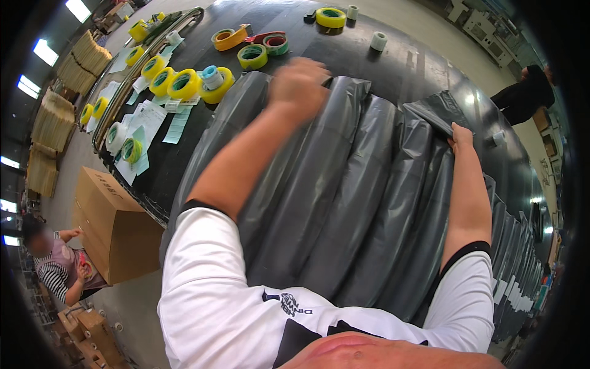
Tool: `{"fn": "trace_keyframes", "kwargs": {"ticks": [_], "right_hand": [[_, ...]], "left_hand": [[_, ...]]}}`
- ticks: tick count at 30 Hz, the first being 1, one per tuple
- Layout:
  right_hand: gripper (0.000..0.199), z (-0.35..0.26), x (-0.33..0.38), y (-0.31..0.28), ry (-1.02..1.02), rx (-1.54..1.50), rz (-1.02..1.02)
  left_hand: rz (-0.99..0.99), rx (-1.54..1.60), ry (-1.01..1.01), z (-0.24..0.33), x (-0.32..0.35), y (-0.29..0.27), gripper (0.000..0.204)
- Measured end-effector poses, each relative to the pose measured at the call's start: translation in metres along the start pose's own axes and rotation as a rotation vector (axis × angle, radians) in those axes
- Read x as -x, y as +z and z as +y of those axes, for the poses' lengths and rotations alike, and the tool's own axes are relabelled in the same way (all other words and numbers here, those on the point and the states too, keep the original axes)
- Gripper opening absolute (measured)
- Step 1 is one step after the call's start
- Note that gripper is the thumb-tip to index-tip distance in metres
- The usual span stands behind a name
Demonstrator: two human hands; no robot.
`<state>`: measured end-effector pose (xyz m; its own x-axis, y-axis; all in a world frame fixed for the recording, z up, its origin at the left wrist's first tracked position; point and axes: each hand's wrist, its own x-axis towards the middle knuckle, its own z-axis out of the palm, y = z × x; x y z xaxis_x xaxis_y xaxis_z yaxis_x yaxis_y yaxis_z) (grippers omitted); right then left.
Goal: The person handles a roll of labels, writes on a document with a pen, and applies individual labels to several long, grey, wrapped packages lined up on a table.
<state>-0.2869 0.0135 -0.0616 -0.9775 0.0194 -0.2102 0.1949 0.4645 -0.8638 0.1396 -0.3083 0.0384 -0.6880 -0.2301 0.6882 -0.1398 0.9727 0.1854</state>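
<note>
Long dark grey plastic bags (326, 172), folded into thick overlapping rolls, lie side by side before me on a black table (418, 74). My right hand (461, 136) pinches the loose upper edge of one grey plastic bag (437, 112) at the right and lifts it into a flap. Over the far ends of the rolls on the left is my left hand (299, 91). Motion smears its fingers, so whether it touches the plastic cannot be told.
Yellow tape rolls (184, 84) and papers (147, 120) line the table's left edge. A tape dispenser (231, 38) and small white rolls (378, 41) sit farther back. More bags (513, 264) lie at right. A person (61, 264) stands by a large cardboard box (117, 227).
</note>
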Motion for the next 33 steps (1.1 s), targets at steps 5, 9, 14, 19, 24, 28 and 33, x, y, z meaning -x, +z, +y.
{"fn": "trace_keyframes", "kwargs": {"ticks": [5,9,14,19,24,28,33], "right_hand": [[0.072,0.026,0.036,0.009,-0.564,0.656,0.324],[0.078,0.012,0.118,-0.02,-0.817,0.787,0.312],[0.067,0.027,0.212,-0.028,-0.932,0.633,0.087],[0.059,0.028,0.3,-0.055,-0.836,0.427,-0.049],[0.055,0.047,0.357,-0.094,-0.726,0.29,-0.121],[0.047,0.025,0.427,-0.079,-0.649,-0.111,-0.427],[0.048,-0.034,0.52,-0.03,-0.744,-0.349,-0.89]], "left_hand": [[-0.031,-0.706,-0.569,-0.178,0.072,-0.071,0.032],[-0.283,-0.608,-0.955,-0.208,0.066,-0.064,0.034],[-0.244,-0.56,-0.834,-0.241,0.068,-0.053,0.038],[-0.337,-0.403,-1.021,-0.273,0.06,-0.047,0.04],[-0.319,-0.191,-0.766,-0.242,0.059,-0.092,0.034],[-0.244,0.957,-0.87,-0.171,0.057,-0.16,0.032],[-0.877,0.945,-0.506,-0.013,0.053,-0.23,0.031]]}}
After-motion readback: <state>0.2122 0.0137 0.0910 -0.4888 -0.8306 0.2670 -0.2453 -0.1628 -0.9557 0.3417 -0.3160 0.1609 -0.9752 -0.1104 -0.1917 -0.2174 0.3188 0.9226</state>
